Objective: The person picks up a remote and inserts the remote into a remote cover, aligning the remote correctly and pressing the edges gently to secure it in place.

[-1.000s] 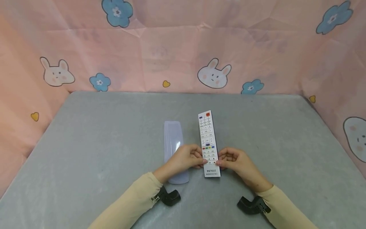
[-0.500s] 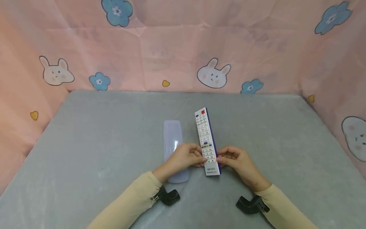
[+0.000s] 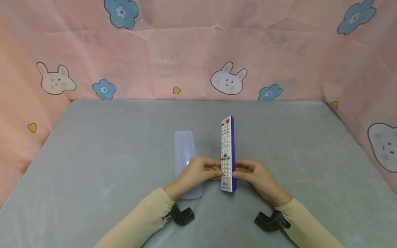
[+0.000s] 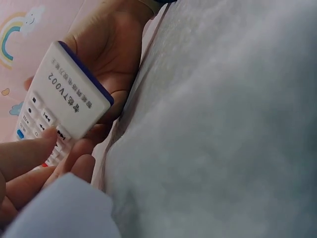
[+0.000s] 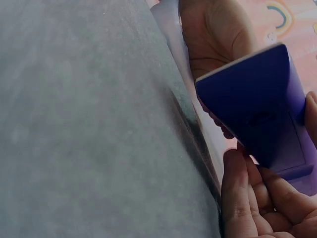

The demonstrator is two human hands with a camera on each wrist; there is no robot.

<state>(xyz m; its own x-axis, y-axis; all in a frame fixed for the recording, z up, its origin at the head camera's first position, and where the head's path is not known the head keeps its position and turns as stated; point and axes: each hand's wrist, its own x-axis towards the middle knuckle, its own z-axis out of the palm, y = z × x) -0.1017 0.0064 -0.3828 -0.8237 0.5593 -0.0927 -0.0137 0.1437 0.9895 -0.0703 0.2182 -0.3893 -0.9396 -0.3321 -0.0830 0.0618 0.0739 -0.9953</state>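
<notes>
Both hands hold a remote control [image 3: 226, 148] above the table, its lower end towards me. Its white face carries rows of buttons, and the side and back [image 5: 247, 109] are purple. My left hand [image 3: 196, 174] pinches the left edge near the lower end, thumb over the buttons. On the opposite edge, my right hand [image 3: 262, 179] grips with the thumb against the purple side and fingers behind. A panel outline shows on the back in the right wrist view. Beside the left hand lies a long translucent plastic cover [image 3: 185, 146], partly hidden under that hand and wrist.
Grey cloth covers the table [image 3: 124, 148]. A pink curtain [image 3: 173, 44] with rabbits and flowers stands along the back and sides. Black camera mounts [image 3: 183, 216] sit on both wrists, below the sleeves' cuffs.
The remote has turned in the hands: its face now points more to the left and a wide strip of its purple side shows. Both hands keep their hold; the cover lies where it was.
</notes>
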